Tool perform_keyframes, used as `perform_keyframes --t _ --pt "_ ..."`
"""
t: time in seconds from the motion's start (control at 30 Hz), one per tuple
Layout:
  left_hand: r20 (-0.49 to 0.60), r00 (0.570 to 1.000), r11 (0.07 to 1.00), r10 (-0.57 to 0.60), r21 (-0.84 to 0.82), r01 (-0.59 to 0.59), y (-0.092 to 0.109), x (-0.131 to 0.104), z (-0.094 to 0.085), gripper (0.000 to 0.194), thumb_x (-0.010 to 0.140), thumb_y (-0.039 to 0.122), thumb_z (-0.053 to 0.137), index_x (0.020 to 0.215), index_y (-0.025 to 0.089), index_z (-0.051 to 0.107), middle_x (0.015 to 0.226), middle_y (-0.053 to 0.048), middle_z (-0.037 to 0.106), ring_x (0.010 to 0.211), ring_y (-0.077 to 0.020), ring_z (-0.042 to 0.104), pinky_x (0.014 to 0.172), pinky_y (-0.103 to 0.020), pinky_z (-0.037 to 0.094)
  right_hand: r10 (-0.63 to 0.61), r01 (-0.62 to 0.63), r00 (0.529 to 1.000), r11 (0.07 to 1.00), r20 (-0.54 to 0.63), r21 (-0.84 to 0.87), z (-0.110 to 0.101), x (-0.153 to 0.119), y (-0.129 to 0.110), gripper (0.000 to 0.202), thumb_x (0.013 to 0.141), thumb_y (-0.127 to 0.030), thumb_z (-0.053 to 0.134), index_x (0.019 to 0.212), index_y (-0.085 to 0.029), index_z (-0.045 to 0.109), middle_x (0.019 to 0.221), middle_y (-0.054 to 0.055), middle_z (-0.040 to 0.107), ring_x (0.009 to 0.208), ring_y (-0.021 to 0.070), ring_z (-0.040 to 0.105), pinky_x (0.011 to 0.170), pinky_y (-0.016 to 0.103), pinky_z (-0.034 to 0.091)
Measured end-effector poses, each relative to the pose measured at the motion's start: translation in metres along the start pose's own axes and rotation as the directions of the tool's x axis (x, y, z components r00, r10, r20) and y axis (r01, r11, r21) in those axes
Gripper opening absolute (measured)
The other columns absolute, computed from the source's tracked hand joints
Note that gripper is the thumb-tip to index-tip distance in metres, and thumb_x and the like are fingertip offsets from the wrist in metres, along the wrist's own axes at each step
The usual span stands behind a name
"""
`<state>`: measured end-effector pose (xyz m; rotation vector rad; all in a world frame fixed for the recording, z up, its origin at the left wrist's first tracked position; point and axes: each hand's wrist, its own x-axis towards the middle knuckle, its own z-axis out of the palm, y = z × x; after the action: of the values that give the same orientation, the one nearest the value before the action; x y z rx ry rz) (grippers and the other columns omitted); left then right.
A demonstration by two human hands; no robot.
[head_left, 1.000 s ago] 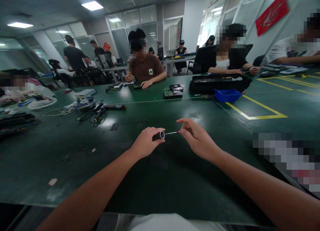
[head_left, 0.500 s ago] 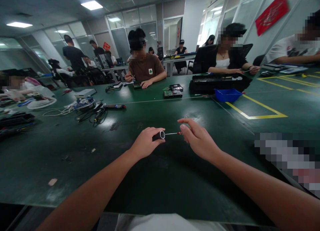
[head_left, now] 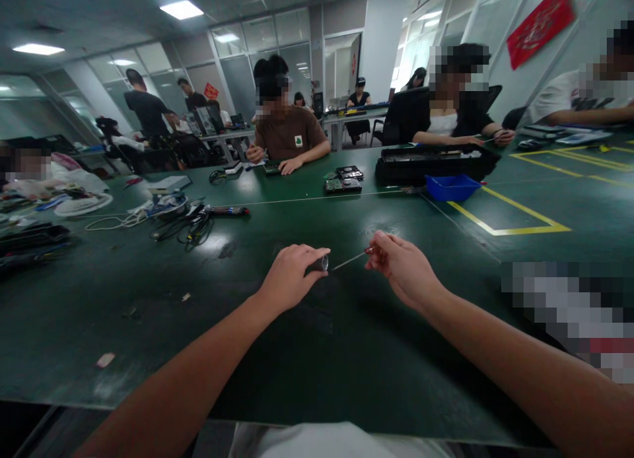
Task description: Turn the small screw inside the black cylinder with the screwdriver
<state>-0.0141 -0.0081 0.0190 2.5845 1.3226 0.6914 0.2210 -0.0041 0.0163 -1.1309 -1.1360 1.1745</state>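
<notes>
Over the middle of the green table, my left hand [head_left: 284, 280] is closed around a short black cylinder [head_left: 321, 264]. A silvery ring rims its end, which faces right and looks like a flashlight's head. My right hand [head_left: 409, 270] is closed on a thin screwdriver [head_left: 349, 261] with a reddish handle. Its handle is mostly hidden by the fingers. The metal shaft slants down to the left, its tip close to the ringed end and seemingly just outside it.
Ahead lie hard drives [head_left: 343, 186], a blue tray [head_left: 453, 188] and a long black casing [head_left: 436, 164]. Cables [head_left: 185, 224] and a dark pen-shaped tool [head_left: 229, 211] sit at left. A co-worker in a brown shirt [head_left: 292, 134] works across the table. A blurred-out object [head_left: 569, 313] is at right.
My right hand has closed its fingers on the screwdriver, which earlier lay level under an extended finger. The shaft now tilts, its right end higher. My left hand has barely moved.
</notes>
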Motion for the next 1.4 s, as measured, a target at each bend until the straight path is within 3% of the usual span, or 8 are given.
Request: perform_keyframes --t 0.43,0.57,0.73,0.9,1.03,1.13,1.27,1.4 --pt "0.034 0.970 0.942 -0.241 -0.231 0.242 -0.006 0.001 0.002 0.035 0.089 0.033 0.065 0.123 0.024 0.064 0.117 -0.006 0.066 0.107 -0.0240 0.060 0.094 -0.040 0.046 -0.199 0.186 0.979 0.954 -0.031 -0.235 0.000 -0.005 0.001 0.031 0.095 -0.050 0.053 0.092 -0.021 0.062 0.081 0.003 0.063 0.071 0.0169 0.059 0.068 0.034 0.051" --pt "-0.027 0.954 0.872 -0.297 -0.416 0.260 -0.007 0.002 0.002 0.031 0.090 0.031 0.062 0.119 0.021 0.061 0.116 -0.007 0.065 0.105 -0.0223 0.060 0.093 -0.038 0.047 -0.255 0.235 0.966 0.940 -0.051 -0.246 -0.001 -0.007 -0.003 0.028 0.096 -0.049 0.052 0.095 -0.023 0.061 0.083 0.003 0.063 0.075 0.0177 0.060 0.071 0.034 0.051" --pt "0.081 0.954 0.735 -0.289 -0.620 0.275 -0.004 0.000 -0.001 0.032 0.092 0.028 0.052 0.123 0.021 0.054 0.109 -0.006 0.064 0.090 -0.0178 0.061 0.081 -0.032 0.049 -0.298 0.271 0.952 0.923 -0.064 -0.272 0.000 -0.012 -0.010 0.026 0.096 -0.046 0.052 0.095 -0.022 0.061 0.084 0.003 0.064 0.076 0.0177 0.060 0.072 0.035 0.051" --pt "0.137 0.970 0.918 -0.200 -0.318 0.235 0.010 -0.004 -0.003 0.021 0.086 0.041 0.065 0.093 0.021 0.063 0.086 -0.001 0.065 0.075 -0.0172 0.059 0.065 -0.030 0.042 -0.309 0.279 0.949 0.912 -0.058 -0.300 0.002 -0.013 -0.012 0.025 0.096 -0.045 0.052 0.095 -0.022 0.060 0.083 0.003 0.064 0.075 0.0179 0.060 0.072 0.035 0.051" --pt "0.224 0.971 0.991 -0.086 -0.082 0.106 0.017 -0.006 0.008 0.026 0.092 0.041 0.058 0.110 0.026 0.068 0.104 -0.003 0.068 0.091 -0.0219 0.063 0.073 -0.032 0.045 -0.326 0.295 0.944 0.903 -0.051 -0.313 0.003 -0.012 -0.011 0.024 0.096 -0.044 0.051 0.093 -0.022 0.060 0.079 0.002 0.063 0.073 0.0176 0.060 0.071 0.034 0.050" --pt "0.280 0.957 0.997 -0.072 0.054 0.059 0.018 -0.005 0.016 0.035 0.093 0.044 0.054 0.123 0.029 0.065 0.107 -0.006 0.067 0.090 -0.0237 0.064 0.070 -0.033 0.046 -0.323 0.295 0.946 0.902 -0.037 -0.314 0.003 -0.011 -0.010 0.025 0.096 -0.045 0.051 0.092 -0.022 0.060 0.079 0.003 0.064 0.072 0.0179 0.060 0.070 0.034 0.050" --pt "0.322 0.946 0.994 -0.046 0.113 0.010 0.020 -0.004 0.019 0.031 0.094 0.044 0.054 0.116 0.028 0.068 0.105 -0.006 0.066 0.084 -0.0230 0.064 0.064 -0.031 0.045 -0.317 0.294 0.948 0.899 -0.020 -0.324 0.002 -0.011 -0.008 0.025 0.096 -0.045 0.051 0.093 -0.023 0.061 0.081 0.003 0.064 0.074 0.0186 0.060 0.071 0.035 0.049" --pt "0.285 0.958 0.997 -0.046 0.068 0.027 0.020 -0.004 0.018 0.022 0.092 0.039 0.057 0.107 0.026 0.067 0.102 -0.004 0.068 0.084 -0.0224 0.064 0.066 -0.032 0.045 -0.319 0.298 0.948 0.898 -0.011 -0.324 0.001 -0.011 -0.008 0.025 0.097 -0.044 0.050 0.093 -0.022 0.060 0.081 0.003 0.064 0.074 0.0182 0.060 0.072 0.035 0.048"
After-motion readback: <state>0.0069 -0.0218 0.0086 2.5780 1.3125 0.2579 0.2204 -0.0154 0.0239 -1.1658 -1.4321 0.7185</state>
